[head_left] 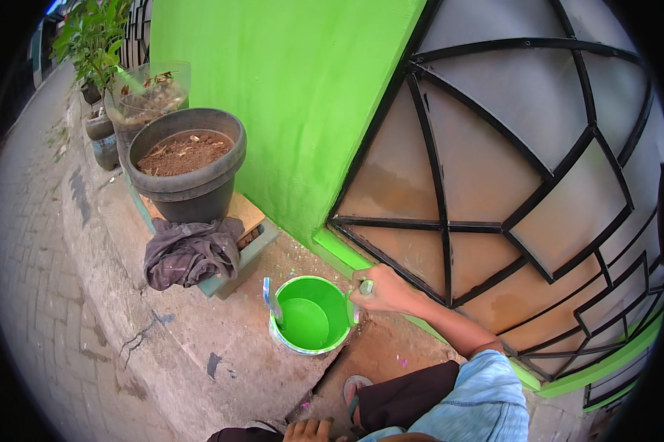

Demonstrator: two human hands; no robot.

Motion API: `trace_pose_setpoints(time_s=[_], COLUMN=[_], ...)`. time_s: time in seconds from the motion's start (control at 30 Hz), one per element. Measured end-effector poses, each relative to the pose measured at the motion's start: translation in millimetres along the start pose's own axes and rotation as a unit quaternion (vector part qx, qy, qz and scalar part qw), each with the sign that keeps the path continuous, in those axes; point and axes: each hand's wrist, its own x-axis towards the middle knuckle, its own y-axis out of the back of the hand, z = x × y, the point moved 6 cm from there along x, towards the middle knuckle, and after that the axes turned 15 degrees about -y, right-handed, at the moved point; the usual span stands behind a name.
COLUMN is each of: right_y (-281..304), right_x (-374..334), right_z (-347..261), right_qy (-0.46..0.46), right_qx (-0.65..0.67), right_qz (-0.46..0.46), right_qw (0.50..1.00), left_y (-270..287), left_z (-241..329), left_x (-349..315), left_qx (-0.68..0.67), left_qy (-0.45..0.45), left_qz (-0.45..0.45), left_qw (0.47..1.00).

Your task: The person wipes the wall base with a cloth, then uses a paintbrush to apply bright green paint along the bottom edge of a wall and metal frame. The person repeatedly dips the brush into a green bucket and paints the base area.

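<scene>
A white bucket [291, 346] stands on the concrete ledge, with bright green paint [306, 324] in it. My right hand [382, 289] is closed around the handle of a paintbrush [353, 310], whose green-coated head is at the bucket's right rim. Against the left inner wall leans a flat blue-and-white tool [271, 299]; its lower end is hidden, so its kind is unclear. At the bottom edge, only the fingers of my left hand [310, 429] show, lying near my dark trouser leg with nothing visible in them.
A black pot [188, 188] of soil and a crumpled dark cloth [192, 254] sit on a block left of the bucket. Behind rises a green wall [288, 96]; a black metal grille [442, 184] stands at right. Brick paving [44, 295] runs along the left.
</scene>
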Motion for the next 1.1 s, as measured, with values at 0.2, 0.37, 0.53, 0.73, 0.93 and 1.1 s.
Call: trace_pose_setpoints(time_s=[0.2, 0.37, 0.53, 0.73, 0.93, 1.1], right_y=[25.1, 8.1, -4.2, 2.3, 16.9, 37.3], right_x=[-4.8, -8.5, -18.9, -24.3, -22.1, -25.7], right_z=[11.0, 19.4, 27.2, 28.7, 25.0, 12.5], right_qy=[-0.046, 0.002, 0.060, 0.075, 0.068, 0.052], right_qx=[0.176, 0.157, 0.075, -0.012, -0.055, -0.024], right_qz=[-0.118, -0.127, -0.155, -0.144, -0.145, -0.136], right_qw=[0.976, 0.979, 0.983, 0.987, 0.986, 0.989], left_y=[34.8, 44.9, 44.4, 42.1, 42.8, 42.8], left_z=[15.5, 15.2, 17.6, 16.7, 17.5, 17.3], left_x=[10.5, 20.4, 19.9, 22.9, 24.2, 24.7], left_qx=[-0.028, -0.020, -0.019, -0.019, -0.018, -0.017], left_qy=[-0.022, -0.029, -0.033, -0.022, -0.025, -0.027], left_qz=[0.009, 0.011, 0.017, 0.007, 0.008, 0.008], left_qw=[0.999, 0.999, 0.999, 1.000, 0.999, 0.999])
